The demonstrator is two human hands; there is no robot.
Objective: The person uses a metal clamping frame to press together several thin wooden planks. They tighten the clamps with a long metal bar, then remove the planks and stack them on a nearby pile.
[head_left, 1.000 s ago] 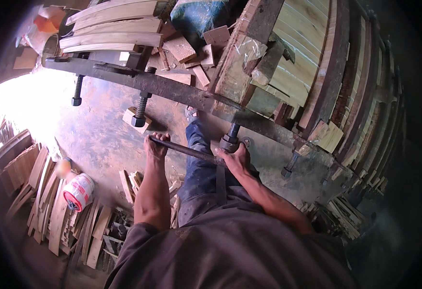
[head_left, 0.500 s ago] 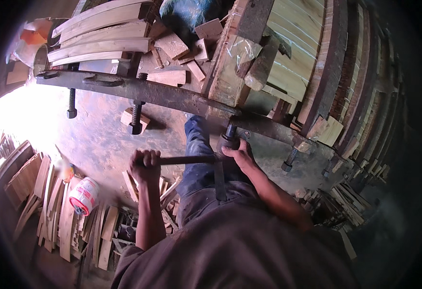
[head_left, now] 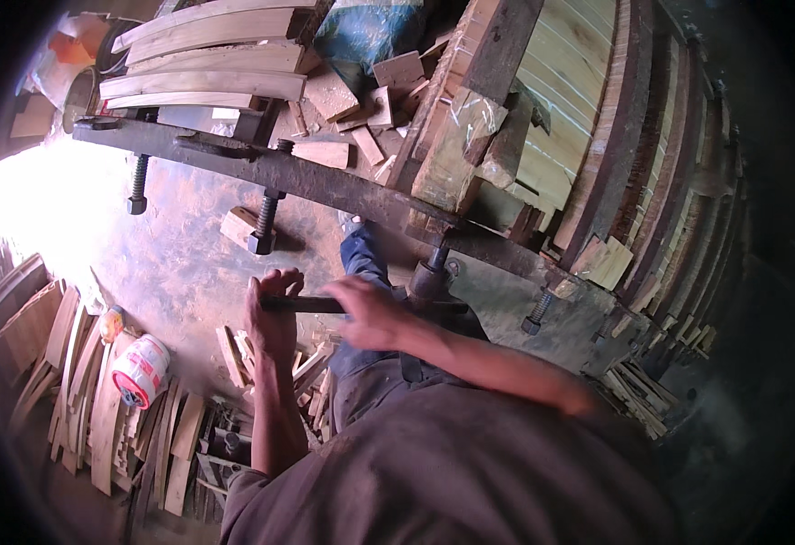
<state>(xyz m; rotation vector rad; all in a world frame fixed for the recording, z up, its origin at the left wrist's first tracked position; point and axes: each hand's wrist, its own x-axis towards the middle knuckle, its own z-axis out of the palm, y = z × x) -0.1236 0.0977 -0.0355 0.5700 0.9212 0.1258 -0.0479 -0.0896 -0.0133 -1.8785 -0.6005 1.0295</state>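
A socket wrench with a long bar handle (head_left: 311,305) stands in front of me. Its thick socket head (head_left: 429,280) sits at a bolt under the long metal clamp beam (head_left: 343,186). Across the palm of my left hand (head_left: 275,313) lies the bar's left end, and the fingers are loosened and not wrapped round it. My right hand (head_left: 367,313) is over the middle of the bar, its forearm crossing in front of me. Motion smears its fingers, so their grip on the bar is unclear.
Two threaded bolts (head_left: 265,222) hang from the beam's left part; another bolt (head_left: 537,312) hangs at its right. Clamped wooden panels (head_left: 565,118) stand beyond. Curved slats (head_left: 216,54) and offcuts (head_left: 329,95) lie far left. A white-and-red bucket (head_left: 141,368) rests by stacked wood strips.
My right hand has left the socket head and moved left onto the bar. The left hand's fingers have loosened from their fist. The view has shifted slightly.
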